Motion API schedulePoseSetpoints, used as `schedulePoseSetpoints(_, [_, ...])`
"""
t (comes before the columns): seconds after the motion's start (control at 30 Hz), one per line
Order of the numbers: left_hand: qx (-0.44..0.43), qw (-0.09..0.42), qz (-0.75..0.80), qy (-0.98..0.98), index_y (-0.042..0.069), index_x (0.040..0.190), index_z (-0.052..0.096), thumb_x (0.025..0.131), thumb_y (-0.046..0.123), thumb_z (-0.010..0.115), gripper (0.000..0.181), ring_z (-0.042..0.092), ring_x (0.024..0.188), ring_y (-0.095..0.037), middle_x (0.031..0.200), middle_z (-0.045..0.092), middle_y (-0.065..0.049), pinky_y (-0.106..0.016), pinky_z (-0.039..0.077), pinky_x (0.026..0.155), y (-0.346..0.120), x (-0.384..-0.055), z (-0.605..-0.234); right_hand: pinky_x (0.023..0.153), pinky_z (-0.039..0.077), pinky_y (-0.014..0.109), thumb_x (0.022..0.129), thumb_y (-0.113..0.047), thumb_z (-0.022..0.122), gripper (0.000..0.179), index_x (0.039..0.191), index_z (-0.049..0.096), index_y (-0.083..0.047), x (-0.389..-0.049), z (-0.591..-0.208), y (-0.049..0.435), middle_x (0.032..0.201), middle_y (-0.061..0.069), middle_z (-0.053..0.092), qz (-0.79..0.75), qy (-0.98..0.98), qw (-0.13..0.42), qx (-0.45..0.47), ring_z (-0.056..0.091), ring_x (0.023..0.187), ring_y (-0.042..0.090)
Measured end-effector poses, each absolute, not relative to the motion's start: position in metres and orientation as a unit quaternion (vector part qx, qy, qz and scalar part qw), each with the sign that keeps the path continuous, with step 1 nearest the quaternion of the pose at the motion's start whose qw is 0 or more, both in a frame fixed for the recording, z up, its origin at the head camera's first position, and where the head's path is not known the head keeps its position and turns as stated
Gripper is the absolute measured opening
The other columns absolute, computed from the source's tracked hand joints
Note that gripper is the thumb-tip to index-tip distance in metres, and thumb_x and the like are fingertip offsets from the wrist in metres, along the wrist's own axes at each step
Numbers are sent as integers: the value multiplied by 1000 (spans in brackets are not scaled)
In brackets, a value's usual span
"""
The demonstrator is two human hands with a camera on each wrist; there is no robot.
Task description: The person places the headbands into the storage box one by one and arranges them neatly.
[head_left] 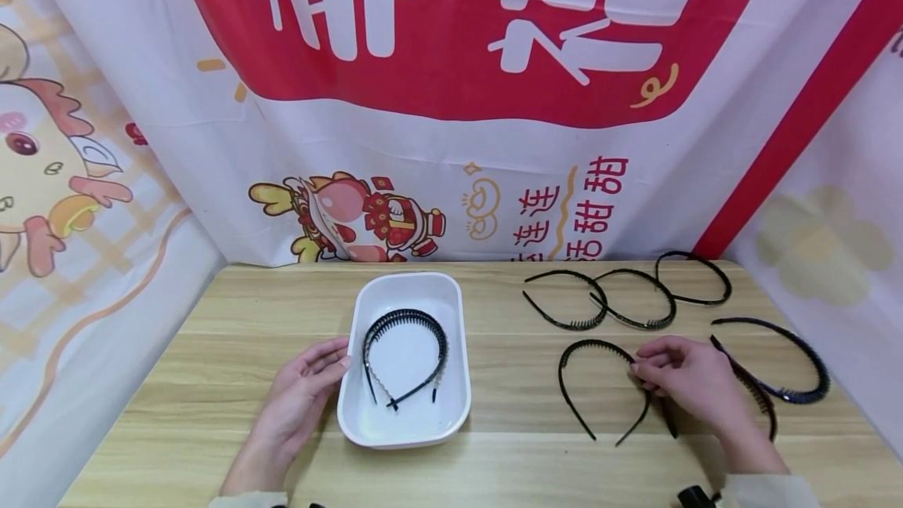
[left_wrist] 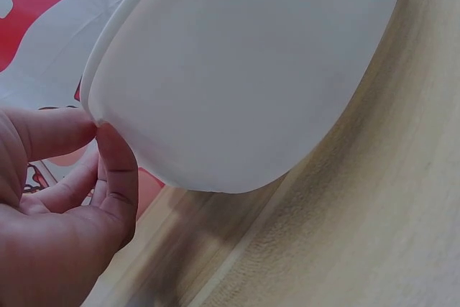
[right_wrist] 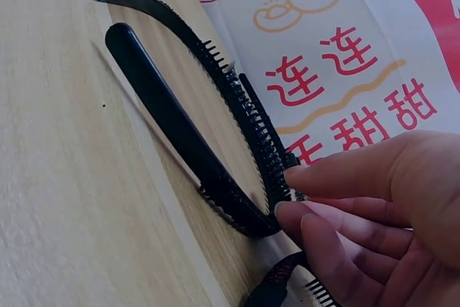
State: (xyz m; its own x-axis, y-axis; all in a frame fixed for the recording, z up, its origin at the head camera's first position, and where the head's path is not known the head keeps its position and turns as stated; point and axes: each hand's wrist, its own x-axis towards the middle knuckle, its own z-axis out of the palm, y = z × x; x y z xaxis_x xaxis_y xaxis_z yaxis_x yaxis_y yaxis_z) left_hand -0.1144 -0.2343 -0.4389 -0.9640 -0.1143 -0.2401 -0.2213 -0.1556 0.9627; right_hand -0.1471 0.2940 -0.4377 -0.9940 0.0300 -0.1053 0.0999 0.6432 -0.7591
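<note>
A white plastic tray [head_left: 462, 359] stands on the table with a few black headbands [head_left: 404, 313] lying inside it, overlapping. At its left side my left hand [head_left: 299, 394] pinches the rim between thumb and index finger, which shows close up on the tray wall [left_wrist: 251, 70] in the left wrist view. Over to the right, my right hand [head_left: 687, 379] pinches the side of a black toothed headband [head_left: 598, 342]. In the right wrist view this headband [right_wrist: 162, 109] has its two ends pointing away from the fingertips. Another dark band end [head_left: 669, 418] pokes out beneath this hand.
Three more black headbands [head_left: 652, 326] lie overlapping in a row at the back right. A dark headband [head_left: 811, 397] and a brownish one [head_left: 765, 402] lie right of my right hand. Printed cloth [head_left: 458, 179] hangs along the table's back edge.
</note>
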Motion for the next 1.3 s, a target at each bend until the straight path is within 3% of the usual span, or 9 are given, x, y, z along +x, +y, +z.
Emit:
schedulePoseSetpoints(0.37, [-130, 36, 753, 644, 10, 130, 66, 100, 0, 68, 32, 66, 108, -7, 110, 73, 8, -21, 58, 97, -234, -114, -438, 60, 61, 28, 91, -16, 86, 30, 113, 75, 0, -146, -436, 291, 91, 6, 80, -391, 919, 28, 28, 72, 69, 14])
schedulePoseSetpoints(1.3, [-133, 42, 749, 648, 3, 140, 60, 101, 1, 67, 40, 67, 110, -6, 113, 73, 10, -20, 57, 99, -234, -114, -438, 57, 55, 26, 88, -22, 89, 27, 105, 78, -4, -144, -437, 288, 86, 3, 79, -340, 940, -8, 7, 68, 60, 13])
